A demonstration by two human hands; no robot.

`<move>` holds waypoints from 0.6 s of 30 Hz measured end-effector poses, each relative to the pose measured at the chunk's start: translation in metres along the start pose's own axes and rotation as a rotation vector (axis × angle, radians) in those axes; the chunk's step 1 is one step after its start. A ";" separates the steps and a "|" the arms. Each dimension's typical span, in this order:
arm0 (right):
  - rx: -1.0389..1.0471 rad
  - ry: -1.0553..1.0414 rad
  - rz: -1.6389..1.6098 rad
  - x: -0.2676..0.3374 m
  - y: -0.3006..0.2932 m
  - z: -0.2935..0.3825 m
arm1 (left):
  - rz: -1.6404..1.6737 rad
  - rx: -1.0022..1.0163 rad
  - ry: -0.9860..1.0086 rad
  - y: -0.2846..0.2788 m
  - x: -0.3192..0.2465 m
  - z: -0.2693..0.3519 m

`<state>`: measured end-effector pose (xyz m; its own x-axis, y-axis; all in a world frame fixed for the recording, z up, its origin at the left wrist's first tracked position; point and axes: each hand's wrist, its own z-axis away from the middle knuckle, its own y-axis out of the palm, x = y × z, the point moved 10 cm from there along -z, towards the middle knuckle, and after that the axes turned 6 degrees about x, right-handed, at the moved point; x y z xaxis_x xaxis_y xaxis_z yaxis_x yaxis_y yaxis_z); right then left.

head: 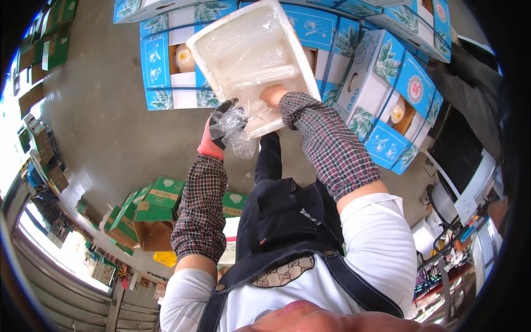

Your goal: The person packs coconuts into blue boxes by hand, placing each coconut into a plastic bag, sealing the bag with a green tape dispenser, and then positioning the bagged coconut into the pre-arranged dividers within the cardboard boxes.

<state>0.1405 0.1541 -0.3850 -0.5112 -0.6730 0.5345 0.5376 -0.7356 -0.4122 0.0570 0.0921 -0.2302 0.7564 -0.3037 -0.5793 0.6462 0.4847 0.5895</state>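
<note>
A white foam box (249, 54) is tilted in front of me, its inside facing me, with clear plastic film lying across its bottom. My left hand (222, 126), in a black and pink glove, is at the box's lower left corner and grips a crumpled bundle of clear plastic film (242, 143). My bare right hand (274, 94) reaches inside the box near its lower right side, with the fingers curled against the film. Whether the fingers pinch the film cannot be told. Checked sleeve covers are on both forearms.
Blue and white cartons (178, 97) with dark straps, round wrapped fruits showing through their openings, stand behind the box and at its right (383, 141). Green cardboard boxes (154, 211) lie on the concrete floor (103, 120) at lower left. A round-topped white object (444, 203) stands at right.
</note>
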 end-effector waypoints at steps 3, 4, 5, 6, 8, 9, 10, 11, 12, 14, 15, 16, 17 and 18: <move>-0.060 -0.065 -0.067 -0.005 -0.026 0.021 | -0.053 -0.031 -0.034 -0.011 0.006 0.035; -0.076 -0.086 -0.095 -0.007 -0.029 0.030 | 0.070 -0.101 -0.061 -0.010 0.008 0.049; -0.144 -0.156 -0.154 -0.004 -0.037 0.041 | 0.144 -0.211 -0.071 -0.010 0.010 0.062; -0.216 -0.230 -0.220 0.002 -0.044 0.051 | 0.054 -0.242 -0.110 -0.014 0.012 0.075; -0.423 -0.369 -0.368 0.007 -0.064 0.076 | -0.027 -0.279 -0.236 -0.019 0.020 0.097; -0.496 -0.389 -0.637 0.010 -0.079 0.095 | -0.260 -0.240 -0.289 -0.025 0.026 0.106; -0.559 -0.391 -0.915 0.015 -0.099 0.122 | -0.372 -0.192 -0.310 -0.015 0.028 0.115; -0.531 -0.275 -1.209 0.019 -0.111 0.151 | -0.476 -0.146 -0.336 0.001 0.029 0.127; -0.592 -0.220 -1.264 0.016 -0.119 0.181 | -0.658 -0.060 -0.362 0.024 0.025 0.135; -0.456 -0.347 -1.762 0.025 -0.109 0.221 | -1.321 0.040 -0.339 0.057 0.021 0.145; -0.409 -0.340 -1.879 0.025 -0.104 0.245 | -1.506 0.104 -0.388 0.089 0.012 0.144; -0.375 -0.390 -2.027 0.021 -0.096 0.263 | -1.497 0.135 -0.376 0.102 0.018 0.144; -0.338 -0.445 -2.175 0.018 -0.080 0.278 | -1.489 0.168 -0.365 0.116 0.024 0.145; -0.480 -0.379 -2.272 0.008 -0.068 0.297 | -1.510 0.177 -0.356 0.135 0.024 0.141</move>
<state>0.2994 0.2217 -0.1337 0.2872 0.9239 0.2527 -0.6531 -0.0041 0.7572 0.1769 0.0346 -0.0851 -0.6129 -0.5858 -0.5303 0.7849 -0.5290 -0.3228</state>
